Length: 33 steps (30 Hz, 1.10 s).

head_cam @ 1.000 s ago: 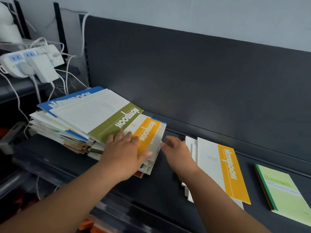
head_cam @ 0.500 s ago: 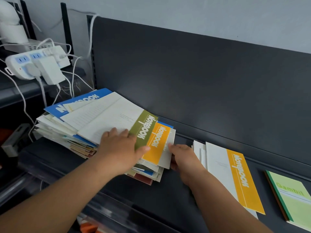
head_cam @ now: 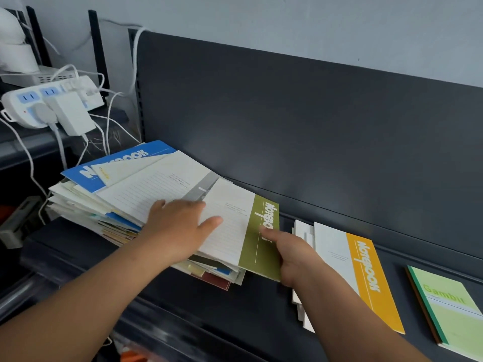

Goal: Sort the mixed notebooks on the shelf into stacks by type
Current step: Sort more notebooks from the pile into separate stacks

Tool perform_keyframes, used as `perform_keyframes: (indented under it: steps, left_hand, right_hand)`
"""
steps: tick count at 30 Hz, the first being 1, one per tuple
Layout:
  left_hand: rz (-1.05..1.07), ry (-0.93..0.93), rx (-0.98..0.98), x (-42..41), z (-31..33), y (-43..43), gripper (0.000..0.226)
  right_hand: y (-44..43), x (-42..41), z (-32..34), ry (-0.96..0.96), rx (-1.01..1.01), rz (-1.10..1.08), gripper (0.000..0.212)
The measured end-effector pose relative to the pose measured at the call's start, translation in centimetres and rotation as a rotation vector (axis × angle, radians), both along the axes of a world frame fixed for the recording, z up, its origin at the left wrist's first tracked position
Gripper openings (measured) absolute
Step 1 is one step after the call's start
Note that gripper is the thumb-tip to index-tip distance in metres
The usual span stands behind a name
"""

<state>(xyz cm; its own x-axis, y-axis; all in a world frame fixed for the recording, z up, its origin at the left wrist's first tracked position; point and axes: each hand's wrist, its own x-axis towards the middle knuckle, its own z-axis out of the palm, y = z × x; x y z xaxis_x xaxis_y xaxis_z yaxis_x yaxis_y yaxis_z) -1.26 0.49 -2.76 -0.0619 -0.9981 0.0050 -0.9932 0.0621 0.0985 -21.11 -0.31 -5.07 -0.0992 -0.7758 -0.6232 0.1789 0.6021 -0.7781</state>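
- Shelf [head_cam: 235,322] of dark metal carries three groups of notebooks, with a dark back panel [head_cam: 313,126] rising behind them.
- Mixed pile [head_cam: 86,205] sits at the left end, its covers fanned and askew. A blue notebook [head_cam: 120,160] shows at the back of it.
- Green-banded notebook [head_cam: 261,246] lies on top of the pile at its right edge and overhangs toward the right.
- Right hand [head_cam: 295,259] grasps this notebook at the green band. The thumb lies on top, and the other fingers go under the edge, out of sight.
- Left hand [head_cam: 180,226] is released, fingers straight and spread, pressing flat on the white lined covers at the top of the pile.
- Orange-banded stack [head_cam: 366,280] lies near the right hand, apart from the pile.
- Light green "Gambit" notebook [head_cam: 452,312] lies alone farther right.
- White power strip [head_cam: 28,105] with plugs and cables sits on a separate ledge beyond the pile.
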Motion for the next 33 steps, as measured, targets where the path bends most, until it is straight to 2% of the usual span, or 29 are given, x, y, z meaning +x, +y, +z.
perform_keyframes:
  steps: [4, 6, 9, 12, 14, 17, 21, 23, 27, 33]
  left_hand:
    - [0.205, -0.102, 0.057, 1.8, 0.5, -1.1, 0.080]
    - [0.177, -0.133, 0.090, 1.5, 0.3, -0.7, 0.081]
    - [0.052, -0.007, 0.115, -0.1, 0.7, 0.0, 0.077]
    - [0.080, 0.143, 0.044, 0.0, 1.2, -0.1, 0.072]
    - [0.186, 0.081, -0.030, 1.0, 1.1, -0.8, 0.073]
    - [0.238, 0.006, 0.047, 1.4, 0.4, -1.1, 0.075]
    - [0.117, 0.137, 0.050, -0.7, 0.1, -0.2, 0.068]
    - [0.091, 0.157, 0.027, -1.6, 0.2, 0.1, 0.062]
    - [0.097, 0.298, 0.017, -2.4, 0.3, 0.5, 0.050]
    - [0.108, 0.504, 0.039, -4.4, 0.7, 0.9, 0.044]
  right_hand:
    - [0.1, 0.0, 0.3, -0.074, 0.008, 0.018, 0.022]
    - [0.1, 0.2, 0.2, -0.084, 0.001, 0.016, 0.024]
    - [0.1, 0.3, 0.2, -0.083, -0.011, 0.016, 0.028]
    - [0.1, -0.1, 0.0, -0.067, -0.013, 0.008, 0.029]
    - [0.1, -0.2, -0.1, -0.071, -0.012, 0.013, 0.029]
    - [0.2, 0.2, -0.4, -0.080, -0.009, 0.013, 0.027]
    - [0.5, -0.1, -0.5, -0.093, -0.025, 0.016, 0.017]
    - [0.6, -0.7, -0.6, -0.048, -0.053, 0.023, 0.019]
    - [1.2, -2.4, -0.5, 0.014, -0.172, 0.043, 0.022]
    - [3.0, -5.4, 0.6, -0.043, -0.243, 0.019, 0.025]
